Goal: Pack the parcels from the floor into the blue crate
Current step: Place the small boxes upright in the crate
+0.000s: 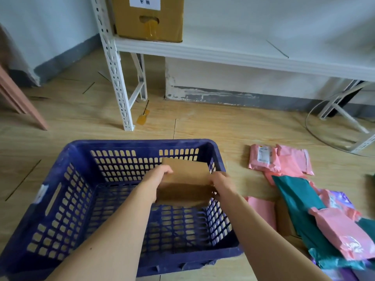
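Now both hands' fingers (167,170) clasp the brown box (185,180) over the crate (85,147).

White rack (119,88) stands dead ahead on the wood floor (81,122), its shelf (223,51) running off to the right. A cardboard box (148,19) sits on the shelf's left end, with a white label (145,3) on its face. A yellow tag (142,118) lies just beside the rack's foot. Pink legs (18,98) slant in at far left. A white cable (306,120) loops across the floor at right, and grey skirting (243,98) runs along the wall behind.
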Demonstrator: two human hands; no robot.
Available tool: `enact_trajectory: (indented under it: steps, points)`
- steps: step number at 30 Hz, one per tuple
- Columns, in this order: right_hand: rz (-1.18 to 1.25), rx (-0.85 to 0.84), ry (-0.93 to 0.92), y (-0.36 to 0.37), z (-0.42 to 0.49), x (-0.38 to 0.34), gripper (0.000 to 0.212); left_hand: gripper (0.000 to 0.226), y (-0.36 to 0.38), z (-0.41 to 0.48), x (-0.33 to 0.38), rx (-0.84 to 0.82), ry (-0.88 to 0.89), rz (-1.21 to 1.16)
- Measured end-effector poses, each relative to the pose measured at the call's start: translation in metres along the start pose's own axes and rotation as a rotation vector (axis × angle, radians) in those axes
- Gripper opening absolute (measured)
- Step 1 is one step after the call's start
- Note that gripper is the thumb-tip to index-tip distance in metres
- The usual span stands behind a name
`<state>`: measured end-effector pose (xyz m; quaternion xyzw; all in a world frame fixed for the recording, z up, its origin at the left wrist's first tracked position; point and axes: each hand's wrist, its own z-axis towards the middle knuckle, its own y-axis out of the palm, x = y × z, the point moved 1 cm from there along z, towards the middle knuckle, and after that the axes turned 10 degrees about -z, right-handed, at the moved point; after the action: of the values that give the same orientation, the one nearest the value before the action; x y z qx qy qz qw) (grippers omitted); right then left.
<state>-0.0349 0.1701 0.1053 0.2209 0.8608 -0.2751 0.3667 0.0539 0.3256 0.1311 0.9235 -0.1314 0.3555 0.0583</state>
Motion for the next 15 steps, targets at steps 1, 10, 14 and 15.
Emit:
enact_trajectory:
  steps: [1,10,14,15]
  points:
    - [-0.061,0.014,-0.025,0.002,0.004,0.004,0.038,0.046,0.000,0.004,-0.001,-0.002,0.013,0.061]
    - [-0.245,-0.036,0.021,0.031,0.037,0.041,0.050,0.020,-0.012,0.034,-0.018,0.060,-0.039,-0.172]
    - [-0.201,-0.038,0.074,0.049,0.059,0.046,0.055,0.021,-0.012,0.059,-0.031,0.088,0.002,-0.156]
    - [-0.197,-0.035,0.093,0.053,0.064,0.048,0.057,0.021,-0.012,0.066,-0.033,0.101,0.007,-0.136]
